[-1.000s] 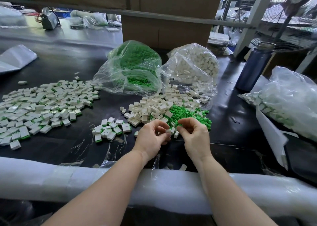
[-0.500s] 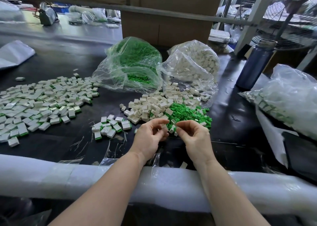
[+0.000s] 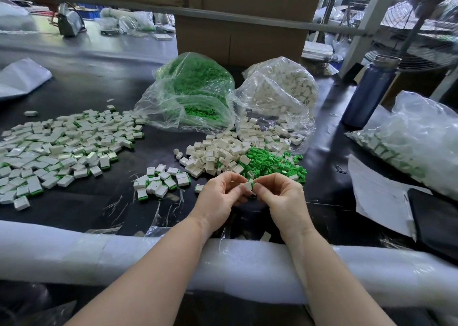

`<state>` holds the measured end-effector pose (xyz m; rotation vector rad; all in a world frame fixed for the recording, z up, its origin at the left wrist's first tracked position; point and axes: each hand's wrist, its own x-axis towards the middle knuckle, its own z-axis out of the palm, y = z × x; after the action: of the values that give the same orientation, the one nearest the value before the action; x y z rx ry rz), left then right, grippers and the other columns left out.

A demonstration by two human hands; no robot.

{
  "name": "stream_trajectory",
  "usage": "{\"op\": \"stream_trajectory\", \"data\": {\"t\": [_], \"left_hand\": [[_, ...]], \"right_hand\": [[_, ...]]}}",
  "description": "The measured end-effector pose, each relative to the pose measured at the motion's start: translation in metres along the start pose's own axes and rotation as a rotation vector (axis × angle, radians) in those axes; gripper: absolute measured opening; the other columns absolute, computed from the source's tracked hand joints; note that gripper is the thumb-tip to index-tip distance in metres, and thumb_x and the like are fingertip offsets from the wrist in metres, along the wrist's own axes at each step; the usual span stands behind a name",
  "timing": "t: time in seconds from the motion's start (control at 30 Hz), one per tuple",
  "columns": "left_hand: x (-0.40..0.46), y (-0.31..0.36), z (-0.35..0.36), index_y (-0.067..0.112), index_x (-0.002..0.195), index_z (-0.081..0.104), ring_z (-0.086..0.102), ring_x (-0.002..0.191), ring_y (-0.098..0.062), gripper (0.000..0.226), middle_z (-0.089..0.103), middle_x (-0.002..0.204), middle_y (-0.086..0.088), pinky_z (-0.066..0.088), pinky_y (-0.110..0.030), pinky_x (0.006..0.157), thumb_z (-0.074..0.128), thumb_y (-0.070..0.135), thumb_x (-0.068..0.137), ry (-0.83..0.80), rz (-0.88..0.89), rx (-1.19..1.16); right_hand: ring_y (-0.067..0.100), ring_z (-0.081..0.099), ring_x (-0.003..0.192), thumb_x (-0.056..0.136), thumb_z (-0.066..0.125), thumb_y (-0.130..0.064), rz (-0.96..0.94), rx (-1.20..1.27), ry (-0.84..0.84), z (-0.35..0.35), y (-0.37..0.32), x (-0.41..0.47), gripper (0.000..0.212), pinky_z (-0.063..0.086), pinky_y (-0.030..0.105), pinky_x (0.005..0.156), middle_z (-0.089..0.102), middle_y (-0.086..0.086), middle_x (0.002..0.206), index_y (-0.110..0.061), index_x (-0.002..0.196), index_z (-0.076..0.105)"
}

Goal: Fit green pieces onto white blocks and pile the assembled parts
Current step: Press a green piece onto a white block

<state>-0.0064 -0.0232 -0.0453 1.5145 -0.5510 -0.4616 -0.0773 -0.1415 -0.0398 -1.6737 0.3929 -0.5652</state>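
Observation:
Both hands meet just in front of the loose piles. My left hand (image 3: 220, 197) pinches a white block (image 3: 247, 185) between thumb and fingertips. My right hand (image 3: 280, 197) pinches against the same block from the right, with a bit of green showing at its top edge. Behind them lie a heap of white blocks (image 3: 218, 152) and a heap of green pieces (image 3: 270, 162). A small cluster of assembled parts (image 3: 161, 180) sits to the left, and a wide spread of assembled parts (image 3: 62, 145) lies at the far left.
Two clear bags stand at the back, one of green pieces (image 3: 193, 90) and one of white blocks (image 3: 282, 93). A blue bottle (image 3: 366, 93) stands at right, beside another bag (image 3: 416, 137), paper (image 3: 376, 192) and a black device (image 3: 436, 219). White foam padding (image 3: 99, 249) covers the near edge.
Both hands have drawn slightly toward me from the green heap and closed together on one white block; the camera view shifted a little.

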Motion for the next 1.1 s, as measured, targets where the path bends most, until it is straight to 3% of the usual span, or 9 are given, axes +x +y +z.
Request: {"op": "stream_trajectory", "data": {"t": [0.27, 0.53, 0.9, 1.1], "left_hand": [[-0.0017, 0.0033, -0.0008, 0.001, 0.093, 0.065, 0.058, 0.061, 0.005, 0.011, 0.062, 0.073, -0.003, 0.045, -0.009, 0.059, 0.054, 0.002, 0.091, -0.019, 0.026, 0.084], [-0.0019, 0.0026, -0.0003, 0.005, 0.091, 0.065, 0.058, 0.062, 0.004, 0.01, 0.063, 0.075, -0.002, 0.045, -0.01, 0.062, 0.055, 0.003, 0.09, -0.043, 0.012, 0.117], [-0.0017, 0.0042, 0.0011, 0.006, 0.098, 0.062, 0.06, 0.063, 0.003, 0.011, 0.065, 0.078, -0.003, 0.045, -0.01, 0.059, 0.054, 0.004, 0.091, -0.057, 0.004, 0.085], [-0.0027, 0.0048, 0.0, 0.001, 0.095, 0.064, 0.058, 0.059, 0.002, 0.01, 0.063, 0.074, -0.006, 0.046, -0.011, 0.06, 0.055, 0.003, 0.09, -0.057, 0.006, 0.089]], "right_hand": [[0.006, 0.059, 0.058, 0.078, 0.068, 0.004, 0.052, -0.001, -0.059, 0.0, -0.002, -0.0023, 0.015, 0.049, 0.016, 0.056, 0.065, 0.004, 0.066, -0.011, 0.076, 0.066], [0.007, 0.061, 0.059, 0.074, 0.071, 0.007, 0.082, 0.042, -0.05, -0.0006, -0.0045, -0.0035, 0.018, 0.05, 0.016, 0.057, 0.066, 0.001, 0.064, -0.01, 0.071, 0.066], [0.015, 0.064, 0.066, 0.078, 0.068, 0.004, 0.067, 0.043, 0.022, 0.001, -0.0035, -0.0024, 0.007, 0.055, 0.026, 0.065, 0.07, 0.014, 0.075, -0.002, 0.079, 0.069], [0.015, 0.065, 0.061, 0.076, 0.068, 0.009, 0.079, 0.064, -0.037, -0.0002, -0.002, -0.0026, 0.017, 0.054, 0.021, 0.058, 0.069, 0.011, 0.068, -0.007, 0.072, 0.067]]}}
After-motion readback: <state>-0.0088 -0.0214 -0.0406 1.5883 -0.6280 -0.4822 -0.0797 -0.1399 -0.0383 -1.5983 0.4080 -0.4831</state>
